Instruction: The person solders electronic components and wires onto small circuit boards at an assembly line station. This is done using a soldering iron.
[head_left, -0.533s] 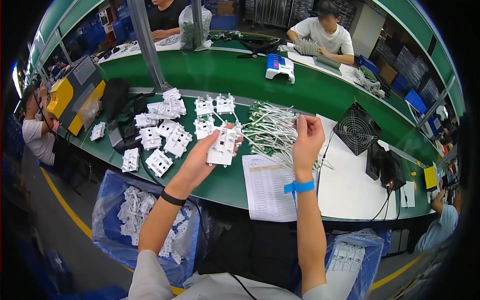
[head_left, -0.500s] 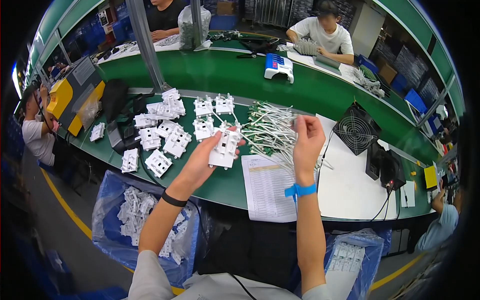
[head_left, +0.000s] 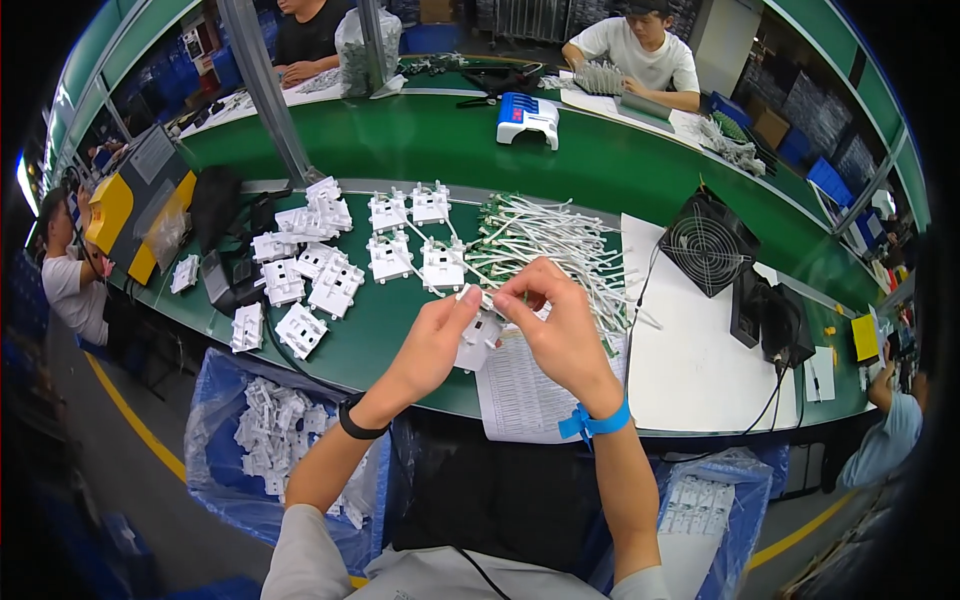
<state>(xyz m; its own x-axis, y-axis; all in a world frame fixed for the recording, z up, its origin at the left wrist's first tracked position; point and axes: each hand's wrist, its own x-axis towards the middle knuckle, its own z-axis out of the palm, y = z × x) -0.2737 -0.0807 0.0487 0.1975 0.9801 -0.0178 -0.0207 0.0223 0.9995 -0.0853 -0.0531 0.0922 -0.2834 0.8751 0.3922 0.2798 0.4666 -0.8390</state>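
My left hand point(head_left: 432, 345) grips a white plastic part point(head_left: 478, 338) over the near edge of the table point(head_left: 600, 160). My right hand point(head_left: 560, 325) has come across from the wire bundle point(head_left: 545, 245) and now pinches a thin wire point(head_left: 492, 296) onto the part, so fitting seems underway. Paper sheet point(head_left: 520, 395) lies beneath.

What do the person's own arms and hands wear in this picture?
Both hands are bare, without gloves. The left hand has a black band around the wrist. The right hand has a blue strap tied around the wrist, with loose ends sticking out. The forearms are uncovered; light grey short sleeves show near the lower edge.
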